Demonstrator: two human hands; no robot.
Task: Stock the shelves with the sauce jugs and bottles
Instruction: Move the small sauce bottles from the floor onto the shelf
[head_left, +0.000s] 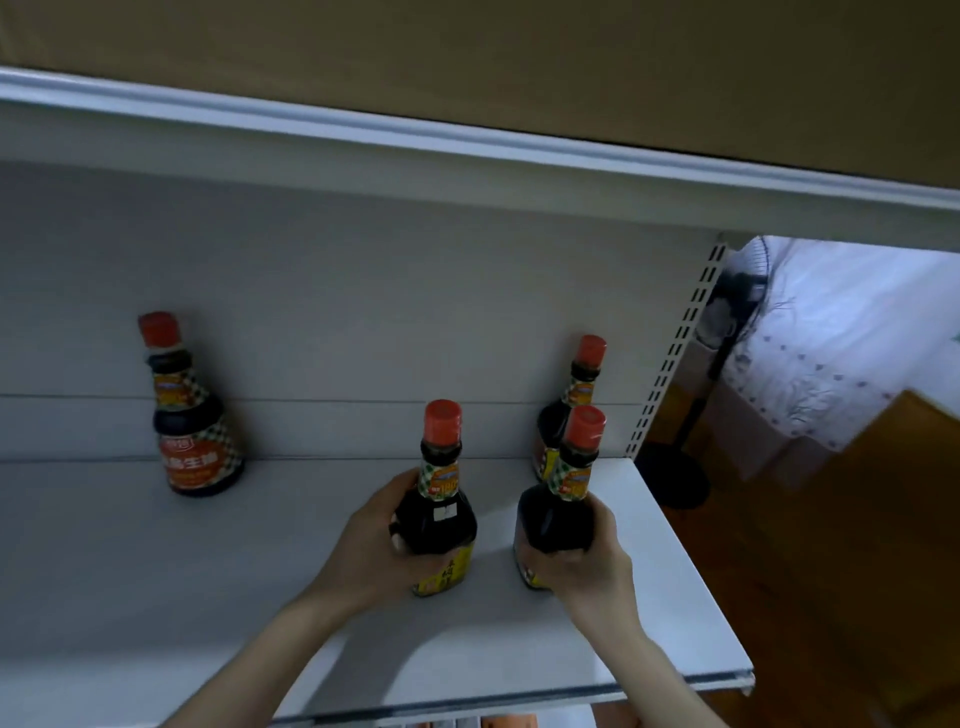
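Both hands reach onto a white shelf (156, 597). My left hand (371, 545) grips a dark sauce bottle (441, 499) with a red cap, standing on the shelf near the middle. My right hand (587, 556) grips a second dark bottle (563, 499) of the same kind, a little to the right. Right behind that one, a third bottle (579, 389) stands against the back wall. A fourth bottle (192, 415), orange label facing me, stands alone at the back left.
Another shelf (467, 156) hangs overhead with a brown cardboard box (519, 62) on it. A slotted upright (675, 353) marks the shelf's right end. Beyond it are a dark standing fan (727, 322), a white curtain and a wooden floor.
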